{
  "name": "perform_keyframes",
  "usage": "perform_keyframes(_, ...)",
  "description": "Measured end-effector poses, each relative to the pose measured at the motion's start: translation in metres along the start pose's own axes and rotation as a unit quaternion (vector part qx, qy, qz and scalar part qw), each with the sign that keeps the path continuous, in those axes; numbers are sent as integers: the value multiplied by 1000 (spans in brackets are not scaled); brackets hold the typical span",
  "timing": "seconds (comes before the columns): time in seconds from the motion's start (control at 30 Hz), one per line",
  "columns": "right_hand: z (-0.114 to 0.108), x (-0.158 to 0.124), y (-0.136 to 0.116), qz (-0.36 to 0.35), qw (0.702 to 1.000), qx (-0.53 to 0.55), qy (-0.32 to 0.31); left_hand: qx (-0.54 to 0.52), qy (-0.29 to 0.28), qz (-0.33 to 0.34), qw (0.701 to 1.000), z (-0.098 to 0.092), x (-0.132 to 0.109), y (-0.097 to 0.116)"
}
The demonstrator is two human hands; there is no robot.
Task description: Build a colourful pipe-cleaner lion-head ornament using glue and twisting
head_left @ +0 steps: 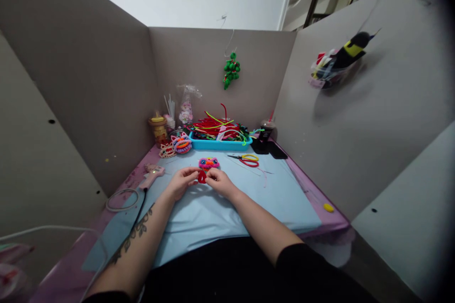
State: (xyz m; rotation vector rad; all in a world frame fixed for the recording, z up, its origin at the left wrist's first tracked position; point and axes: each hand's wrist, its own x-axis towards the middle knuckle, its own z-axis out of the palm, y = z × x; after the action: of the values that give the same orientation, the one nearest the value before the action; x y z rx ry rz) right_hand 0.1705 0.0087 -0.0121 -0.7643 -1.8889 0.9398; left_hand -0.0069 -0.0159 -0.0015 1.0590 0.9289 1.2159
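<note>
A small red piece [202,177] is held between both hands above the light blue mat [199,222]. My left hand [182,182] pinches it from the left, fingers closed. From the right, my right hand [221,182] grips its other edge with thumb and fingers together. Just beyond the fingertips a pink and orange figure with blue eyes [209,163] lies on the mat. Scissors with yellow and red handles [249,160] rest to the right of it, and a pink glue gun [152,176] lies left of my left hand.
A blue tray [220,145] heaped with red and green stems stands at the back. Finished figures [182,143] and a brown cup [159,128] are at back left. A dark cup [266,129] and black phone-like slabs [277,150] sit back right. Grey partitions [192,66] enclose the table.
</note>
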Motion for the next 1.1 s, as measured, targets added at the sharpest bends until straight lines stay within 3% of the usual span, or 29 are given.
perform_keyframes(0.4, 2, -1, 2, -39, 997, -68, -10, 95, -5, 30, 995, 3, -2, -2)
perform_keyframes(0.77, 5, -1, 6, -35, 995, -97, -9, 222, 43, 99, 969, 9, -3, -3)
perform_keyframes(1.1, 4, 0, 10, -5, 997, -71, -11, 208, 13, 80, 975, 12, -4, 0)
